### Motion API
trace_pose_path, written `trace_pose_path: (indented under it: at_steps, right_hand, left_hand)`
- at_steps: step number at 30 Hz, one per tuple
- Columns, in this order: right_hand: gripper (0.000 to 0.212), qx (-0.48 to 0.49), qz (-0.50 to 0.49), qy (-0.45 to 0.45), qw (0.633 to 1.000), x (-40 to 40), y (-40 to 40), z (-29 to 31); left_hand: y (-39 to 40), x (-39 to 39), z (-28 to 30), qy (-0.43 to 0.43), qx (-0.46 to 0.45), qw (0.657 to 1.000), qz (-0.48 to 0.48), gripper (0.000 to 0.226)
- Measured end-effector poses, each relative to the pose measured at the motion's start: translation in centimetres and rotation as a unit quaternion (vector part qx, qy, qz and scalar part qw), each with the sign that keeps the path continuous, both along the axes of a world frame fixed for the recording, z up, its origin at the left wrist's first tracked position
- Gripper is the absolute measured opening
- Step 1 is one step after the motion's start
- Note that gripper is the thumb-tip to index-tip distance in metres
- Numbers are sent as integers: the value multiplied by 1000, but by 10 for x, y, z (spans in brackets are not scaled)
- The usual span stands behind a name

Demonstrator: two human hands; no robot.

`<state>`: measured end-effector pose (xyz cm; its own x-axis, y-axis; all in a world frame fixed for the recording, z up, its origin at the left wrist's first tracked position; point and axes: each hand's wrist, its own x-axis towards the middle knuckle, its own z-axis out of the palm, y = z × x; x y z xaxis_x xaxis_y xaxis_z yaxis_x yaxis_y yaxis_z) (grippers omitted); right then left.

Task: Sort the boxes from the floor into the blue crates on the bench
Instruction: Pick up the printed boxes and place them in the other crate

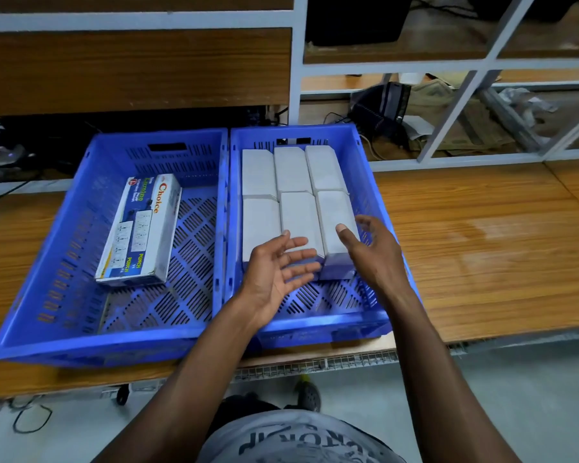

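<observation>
The left hand (276, 265) hangs palm-up and spread over the near part of the right blue crate (365, 182), fingers loosely fanned and closed on nothing; the right hand (371, 252) sits just beside it, open too, thumb resting on the top of the nearest grey box (336, 228) while the other fingers curl free along the crate's right wall. Six grey boxes lie in that crate in two rows of three, packed side against side. The left blue crate (81, 202) holds one printed carton (141, 228), lying flat and slightly askew. Both crates stand touching on the wooden bench (482, 228). The plain boxes look like stiff, matte cardboard, probably light and not slippery; gripping across the short width should suit them. Both forearms reach in from below, converging over the near rim
</observation>
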<state>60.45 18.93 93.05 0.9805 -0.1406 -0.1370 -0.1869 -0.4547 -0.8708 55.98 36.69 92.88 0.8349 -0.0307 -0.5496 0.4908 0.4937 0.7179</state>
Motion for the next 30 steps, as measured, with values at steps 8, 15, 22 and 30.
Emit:
trace_pose_path:
  at_steps: [8, 15, 22, 30]
  right_hand:
    - [7, 131, -83, -91, 984, -49, -6, 1]
    - [10, 186, -260, -134, 938, -149, -4, 8]
    - [10, 204, -477, -30, 854, -322, 23, -48]
    - [14, 223, -655, 61, 720, -496, 70, -107]
  left_hand:
    - [-2, -4, 3, -95, 66, 992, -51, 37]
    - [-29, -44, -1, -125, -72, 947, -286, 43]
    - [-58, -141, -40, -55, -58, 820, -567, 37]
    - [-81, -258, -97, 5, 83, 675, -733, 38]
